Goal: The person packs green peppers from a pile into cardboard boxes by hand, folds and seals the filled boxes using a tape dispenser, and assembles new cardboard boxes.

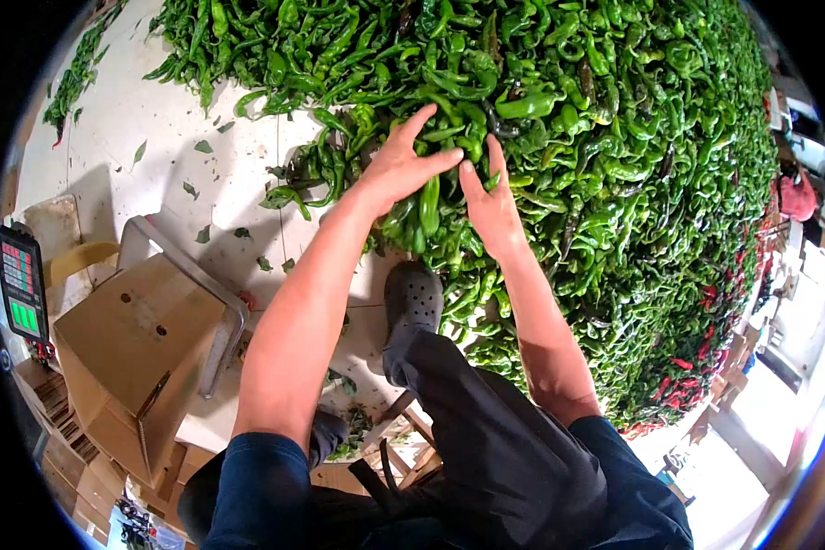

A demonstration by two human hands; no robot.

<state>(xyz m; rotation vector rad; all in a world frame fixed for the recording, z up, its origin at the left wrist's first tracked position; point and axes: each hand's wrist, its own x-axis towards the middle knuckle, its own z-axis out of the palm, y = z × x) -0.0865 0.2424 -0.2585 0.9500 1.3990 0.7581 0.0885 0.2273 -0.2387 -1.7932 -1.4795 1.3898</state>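
Observation:
A very large heap of green peppers (605,192) spreads over the floor, with a few dark ones among them. My left hand (399,170) lies at the heap's near left edge, its fingers apart and touching peppers. Close to its right, my right hand (493,206) reaches into the same peppers with thumb and fingers spread. The two thumbs nearly meet over a small bunch of green peppers (470,128). Some fingertips are hidden among the peppers. Long green peppers (429,206) hang just below, between the hands.
An open cardboard box (137,321) stands at the left beside a metal frame (234,316) and a scale display (23,284). Loose leaves (203,147) dot the pale floor (170,110). My grey clog (413,295) touches the heap's edge. Red peppers (683,390) lie at the lower right.

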